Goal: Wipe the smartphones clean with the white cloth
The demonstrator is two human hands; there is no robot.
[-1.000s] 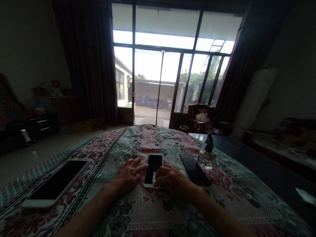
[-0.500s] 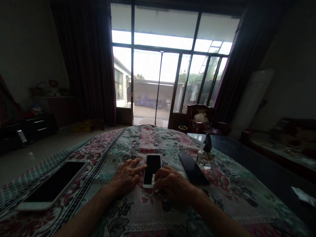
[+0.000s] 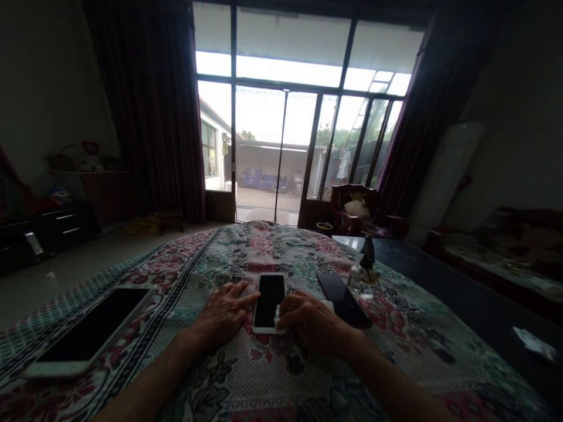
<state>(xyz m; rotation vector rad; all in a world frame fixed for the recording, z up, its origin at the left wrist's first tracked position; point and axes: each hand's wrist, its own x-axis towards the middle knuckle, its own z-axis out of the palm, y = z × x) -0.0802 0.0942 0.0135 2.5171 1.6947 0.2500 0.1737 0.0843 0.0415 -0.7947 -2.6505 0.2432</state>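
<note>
A white smartphone with a dark screen lies face up on the flowered cloth, between my hands. My left hand rests flat on the cloth to its left, fingers spread, the thumb reaching the phone's left edge. Closed around a white tissue, my right hand presses it at the lower right part of the phone. Part of the tissue shows beyond the back of that hand. Just right of it lies a black smartphone, partly covered by the hand and tissue.
A clear spray bottle with a black nozzle stands by the black phone. A large white tablet lies at the left on the tablecloth. On the dark surface at right is a crumpled white tissue. Glass doors stand beyond.
My right hand with the tissue has shifted slightly up and right on the phone, and more tissue shows behind it. The left hand stays in place; the whole view has shifted slightly.
</note>
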